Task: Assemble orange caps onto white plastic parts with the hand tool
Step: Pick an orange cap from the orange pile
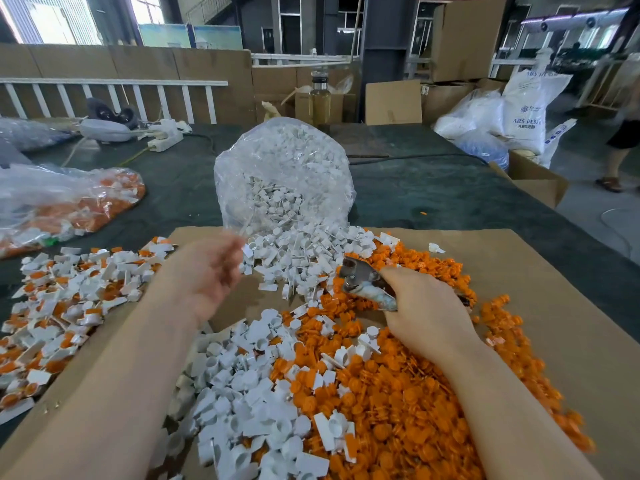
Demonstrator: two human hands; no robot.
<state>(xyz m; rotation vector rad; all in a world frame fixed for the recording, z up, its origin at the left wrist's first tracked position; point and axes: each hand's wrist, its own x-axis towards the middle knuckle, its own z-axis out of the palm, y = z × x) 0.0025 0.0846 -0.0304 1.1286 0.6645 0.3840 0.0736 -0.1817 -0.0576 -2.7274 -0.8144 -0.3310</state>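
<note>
Right grip [426,306]: curled round the hand tool [367,284], beside the clear bag [284,174].
Left grip [207,271]: blurred (cannot tell).

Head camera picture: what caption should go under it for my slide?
Right hand grips the metal hand tool over orange caps; blurred left hand hovers by white plastic parts.

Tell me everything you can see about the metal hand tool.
The grey metal plier-like hand tool looks worn and dull. Its head, with a visible pivot rivet, points up and left, above the pile of orange plastic caps. The right hand grips its handles, fingers curled round them and hiding most of them. Whether its jaws hold a part cannot be told.
</note>
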